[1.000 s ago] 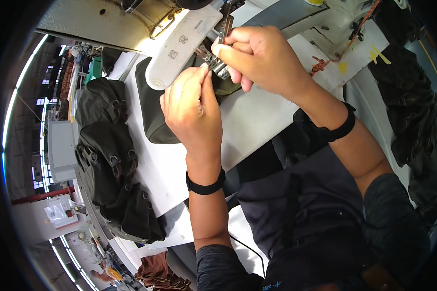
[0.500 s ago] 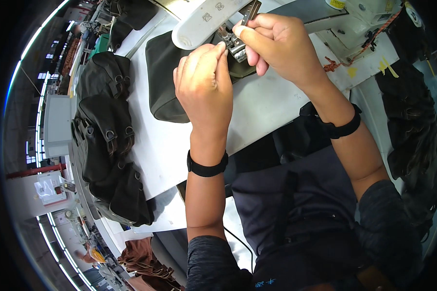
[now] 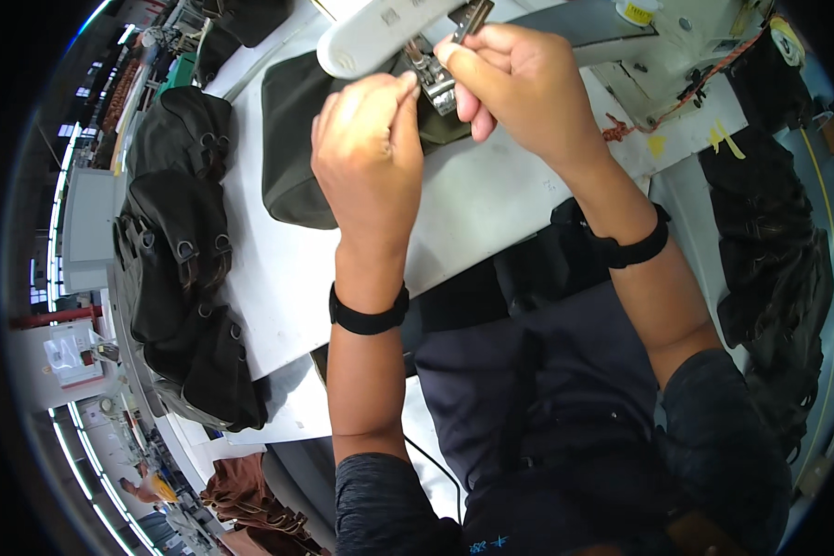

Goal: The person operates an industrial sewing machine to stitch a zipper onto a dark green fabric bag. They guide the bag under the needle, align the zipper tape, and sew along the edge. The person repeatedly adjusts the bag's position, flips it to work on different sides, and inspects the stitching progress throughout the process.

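Note:
A white sewing machine head (image 3: 371,39) reaches in from the top, with its metal presser foot (image 3: 438,91) between my hands. Left of the foot, my left hand (image 3: 366,153) is closed, thumb and forefinger pinched together; whatever they grip is too small to see. My right hand (image 3: 528,97) is closed on the other side, its thumb pressed to the forefinger. Just above that thumb sits a dark metal piece (image 3: 473,20); I cannot tell if it is held or belongs to the machine. Dark olive fabric (image 3: 292,139), shaped like a bag piece, lies under the foot and behind my left hand.
Several dark bags with metal rings (image 3: 181,232) are piled along the left of the white table (image 3: 491,204). Dark fabric (image 3: 769,250) hangs at the right. A tub with a yellow lid (image 3: 638,13) stands by the machine. Brown pieces (image 3: 241,496) lie lower left.
The whole view has shifted slightly, so the scene sits further left. Both hands stay pinched beside the presser foot, with little visible movement against the machine.

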{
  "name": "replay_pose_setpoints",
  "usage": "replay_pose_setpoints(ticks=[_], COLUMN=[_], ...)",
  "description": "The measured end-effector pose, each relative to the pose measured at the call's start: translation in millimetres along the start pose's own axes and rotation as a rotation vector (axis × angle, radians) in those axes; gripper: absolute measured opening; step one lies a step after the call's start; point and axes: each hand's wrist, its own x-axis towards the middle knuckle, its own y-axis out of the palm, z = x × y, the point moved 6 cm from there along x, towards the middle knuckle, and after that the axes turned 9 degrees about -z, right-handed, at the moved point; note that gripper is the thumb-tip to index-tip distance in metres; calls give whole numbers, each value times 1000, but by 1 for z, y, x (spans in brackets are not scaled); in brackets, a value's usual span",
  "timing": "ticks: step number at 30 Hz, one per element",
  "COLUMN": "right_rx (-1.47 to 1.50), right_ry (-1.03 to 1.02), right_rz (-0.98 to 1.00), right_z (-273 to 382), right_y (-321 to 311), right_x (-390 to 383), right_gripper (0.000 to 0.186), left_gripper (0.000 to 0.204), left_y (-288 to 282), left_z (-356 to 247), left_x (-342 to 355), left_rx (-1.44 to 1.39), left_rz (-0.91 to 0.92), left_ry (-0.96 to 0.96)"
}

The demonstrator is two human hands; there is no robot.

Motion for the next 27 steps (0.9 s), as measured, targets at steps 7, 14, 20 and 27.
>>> replay_pose_setpoints(ticks=[7, 14, 20, 27], right_rx=[-16, 108, 115, 72], right_ry=[-60, -41, -11, 21], right_rz=[-30, 61, 28, 6], right_z=[7, 5, -3, 1], right_y=[-4, -4, -7, -6], right_x=[-4, -1, 0, -1], right_gripper=[29, 29, 25, 25], left_gripper=[12, 32, 27, 32], left_y=[0, -55, -80, -33], left_z=[5, 24, -44, 8], left_x=[-3, -33, -18, 59], left_rx=[-8, 442, 530, 165], left_rz=[14, 395, 741, 640], left_ry=[-33, 90, 66, 158])
